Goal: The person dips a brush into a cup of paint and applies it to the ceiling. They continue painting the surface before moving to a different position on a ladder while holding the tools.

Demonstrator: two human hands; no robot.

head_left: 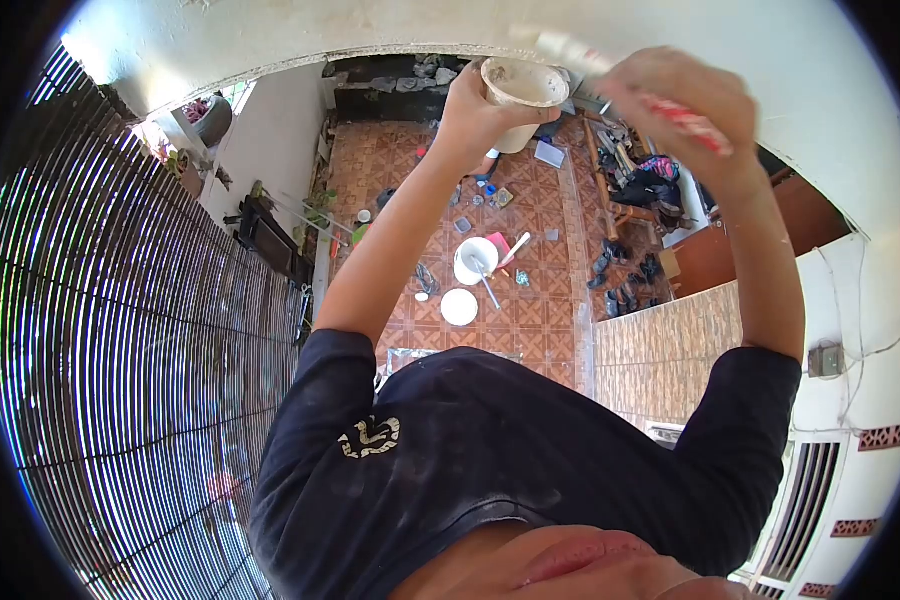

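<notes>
My left hand (475, 118) is raised and wrapped round a pale round bowl (525, 84), whose inside is coated with whitish material. To the right, my right hand (685, 105) is closed round a brush-like tool (580, 52) with a red and white handle. The tool's pale end points up and left, near the white wall surface (420, 25) above the bowl. Motion blurs the right hand and the tool, so contact with the wall cannot be made out.
Far below on the tiled floor (540, 330) are a white bucket (465, 262) with a stick in it, a white round lid (459, 307) and small items. Shoes (625, 295) and a rack with bags (650, 190) stand right. Slatted blinds (130, 330) hang left.
</notes>
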